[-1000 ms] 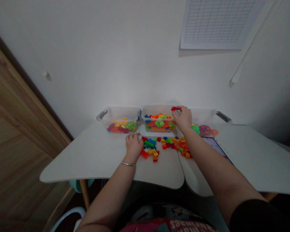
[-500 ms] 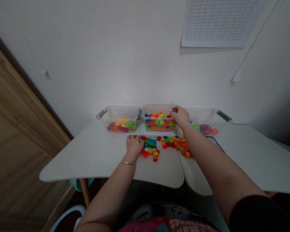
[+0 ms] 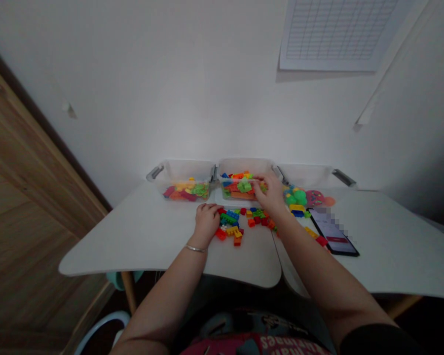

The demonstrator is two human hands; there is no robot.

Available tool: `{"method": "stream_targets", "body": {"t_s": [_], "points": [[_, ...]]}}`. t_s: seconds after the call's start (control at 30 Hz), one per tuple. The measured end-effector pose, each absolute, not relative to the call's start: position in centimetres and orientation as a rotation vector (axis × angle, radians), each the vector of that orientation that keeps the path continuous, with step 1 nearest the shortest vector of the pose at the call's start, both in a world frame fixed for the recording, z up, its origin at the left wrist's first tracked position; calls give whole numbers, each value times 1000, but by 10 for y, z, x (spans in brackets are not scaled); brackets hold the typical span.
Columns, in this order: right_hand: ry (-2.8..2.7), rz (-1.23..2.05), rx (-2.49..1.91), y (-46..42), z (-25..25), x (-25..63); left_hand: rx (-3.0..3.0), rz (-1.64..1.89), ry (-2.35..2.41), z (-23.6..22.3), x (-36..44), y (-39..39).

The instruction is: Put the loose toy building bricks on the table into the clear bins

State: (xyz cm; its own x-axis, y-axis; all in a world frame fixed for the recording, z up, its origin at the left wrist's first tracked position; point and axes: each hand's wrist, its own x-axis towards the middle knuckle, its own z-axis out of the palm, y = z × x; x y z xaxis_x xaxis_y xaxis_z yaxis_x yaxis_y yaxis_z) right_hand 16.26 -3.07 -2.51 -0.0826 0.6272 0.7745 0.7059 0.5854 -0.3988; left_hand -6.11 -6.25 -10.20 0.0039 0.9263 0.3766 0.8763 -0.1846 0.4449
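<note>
- Fingers (image 3: pixel 259 184) of the right hand (image 3: pixel 273 195) are curved over the front rim of the middle clear plastic bin (image 3: pixel 244 167), with their tips among the bricks inside; the hand hides what lies under them, so I cannot tell whether they are grasping a brick or are merely spread.
- Left hand (image 3: pixel 207 220) rests on the white surface (image 3: pixel 133 241), its fingers loosely curled and just beside the loose plastic bricks (image 3: pixel 231 222); whether it holds a small piece under the palm cannot be seen.
- Middle bin is packed with orange, green, blue and red bricks, some hidden behind the right hand.
- Left clear bin (image 3: pixel 181 172) holds red, yellow, orange and green bricks, seen through its front wall.
- Right clear bin (image 3: pixel 303 175) sits partly behind the right wrist, and its contents are hard to make out.
- Green, blue and yellow toy pieces (image 3: pixel 294 201) and a pink round piece (image 3: pixel 314 198) lie at that bin's front; whether inside it or on the surface, I cannot tell.
- Phone (image 3: pixel 333 231) lies on the surface to the right, its screen partly pixelated, with a red brick (image 3: pixel 321 240) touching its left edge.
- Bracelet (image 3: pixel 196 249) circles the left wrist.
- Printed shirt (image 3: pixel 255 343) is cut off by the bottom of the view.
</note>
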Motion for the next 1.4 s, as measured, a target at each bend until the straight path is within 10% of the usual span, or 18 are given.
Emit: {"method": "stream_targets", "body": {"t_s": [1.4], "points": [[-2226, -11, -940, -60, -102, 143, 2151, 786, 1999, -103, -59, -58]]}}
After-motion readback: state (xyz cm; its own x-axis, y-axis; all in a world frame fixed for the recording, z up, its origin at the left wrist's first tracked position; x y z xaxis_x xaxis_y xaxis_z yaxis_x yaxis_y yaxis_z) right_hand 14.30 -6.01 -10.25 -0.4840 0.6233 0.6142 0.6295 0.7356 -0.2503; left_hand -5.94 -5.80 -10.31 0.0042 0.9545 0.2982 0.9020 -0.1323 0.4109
